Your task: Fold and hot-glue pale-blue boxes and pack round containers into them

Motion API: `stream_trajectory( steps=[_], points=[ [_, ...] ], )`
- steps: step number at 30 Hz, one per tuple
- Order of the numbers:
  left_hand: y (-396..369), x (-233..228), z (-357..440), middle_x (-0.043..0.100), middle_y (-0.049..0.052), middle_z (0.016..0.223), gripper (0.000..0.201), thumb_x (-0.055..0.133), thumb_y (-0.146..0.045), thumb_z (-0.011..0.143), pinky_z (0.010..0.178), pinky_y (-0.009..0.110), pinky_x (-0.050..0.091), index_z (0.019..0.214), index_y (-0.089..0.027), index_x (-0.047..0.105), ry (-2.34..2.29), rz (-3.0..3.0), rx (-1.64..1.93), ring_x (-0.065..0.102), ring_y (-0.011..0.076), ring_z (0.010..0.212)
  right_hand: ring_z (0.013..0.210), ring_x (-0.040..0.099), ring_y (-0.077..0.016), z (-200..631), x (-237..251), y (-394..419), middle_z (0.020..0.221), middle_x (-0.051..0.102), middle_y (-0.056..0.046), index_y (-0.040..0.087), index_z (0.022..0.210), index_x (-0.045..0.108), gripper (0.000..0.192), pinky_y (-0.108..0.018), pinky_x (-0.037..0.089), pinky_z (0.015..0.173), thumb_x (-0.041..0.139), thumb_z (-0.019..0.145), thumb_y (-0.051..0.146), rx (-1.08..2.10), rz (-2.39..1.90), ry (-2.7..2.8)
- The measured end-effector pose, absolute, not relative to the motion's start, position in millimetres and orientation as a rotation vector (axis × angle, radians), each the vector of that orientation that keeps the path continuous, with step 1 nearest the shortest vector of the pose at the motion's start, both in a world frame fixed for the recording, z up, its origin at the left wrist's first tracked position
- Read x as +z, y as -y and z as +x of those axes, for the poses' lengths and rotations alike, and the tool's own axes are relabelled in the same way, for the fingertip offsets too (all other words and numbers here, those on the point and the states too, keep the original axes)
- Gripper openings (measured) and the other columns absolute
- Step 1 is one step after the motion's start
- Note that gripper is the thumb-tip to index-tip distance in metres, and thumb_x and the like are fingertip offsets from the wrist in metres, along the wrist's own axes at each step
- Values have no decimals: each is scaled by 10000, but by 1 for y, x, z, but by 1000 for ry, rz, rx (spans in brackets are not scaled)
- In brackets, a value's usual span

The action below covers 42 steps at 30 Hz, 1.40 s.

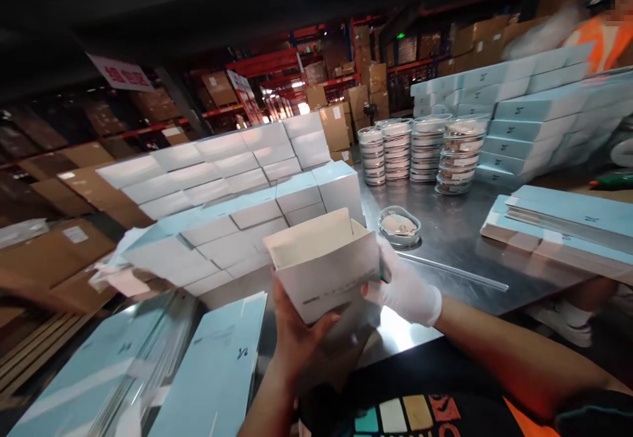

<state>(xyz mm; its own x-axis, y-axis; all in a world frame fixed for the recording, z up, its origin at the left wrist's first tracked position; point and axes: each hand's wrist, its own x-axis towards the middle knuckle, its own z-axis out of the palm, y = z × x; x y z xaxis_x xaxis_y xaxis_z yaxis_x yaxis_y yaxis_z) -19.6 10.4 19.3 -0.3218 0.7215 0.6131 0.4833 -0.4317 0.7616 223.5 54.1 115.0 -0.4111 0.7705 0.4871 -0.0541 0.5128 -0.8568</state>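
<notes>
Between my two hands is a white cardboard box (331, 275), its top open and its pale inside showing. My bare left hand (297, 331) grips the box from the left and below, thumb across its front. On the right side, my white-gloved right hand (405, 285) is closed on the box's edge. Just beyond that hand, a clear oval plastic container (399, 225) with something beige in it rests on the metal table (440, 226). What is inside the box, if anything, is hidden.
Stacked white boxes (222, 206) form a wall at the left. Flat light-blue cartons (212, 351) lie at front left, more (573, 219) at right. Stacks of clear containers (459, 153) and blue boxes (514, 127) stand behind. A person in orange (601, 41) is at far right.
</notes>
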Motion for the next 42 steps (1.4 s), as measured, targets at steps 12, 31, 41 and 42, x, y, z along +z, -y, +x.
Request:
stream_trajectory(
  steps=[12,31,41,42],
  points=[
    [-13,48,-16,703,110,1175,563,863,-600,825,916,415,601,1217,-232,694,-1249,1977,1901,686,294,1075,1088,733,-309,210,114,-63,1178,770,-114,206,1258,721,534,-439,623,956,778,864,561,1102,-723,1723],
    [-1,57,-47,756,78,1086,544,747,-686,885,976,411,552,1138,-204,761,-1537,1621,2289,711,271,1045,1069,741,-405,248,57,-125,1190,732,-292,58,1321,651,531,-453,549,895,709,927,409,499,-1865,2430],
    [4,64,-30,682,30,818,619,739,-733,864,664,300,519,1150,-183,733,-1401,1251,2115,634,193,725,617,670,-219,281,48,-123,837,722,-16,177,1531,453,893,-332,558,562,752,693,250,1088,-1399,1639],
    [3,65,-29,673,21,794,615,751,-726,857,643,293,507,1145,-183,732,-1381,1245,2094,616,182,690,699,704,-236,282,52,-117,894,731,-34,198,1543,448,906,-339,582,607,775,701,274,991,-1316,1531]
  ],
)
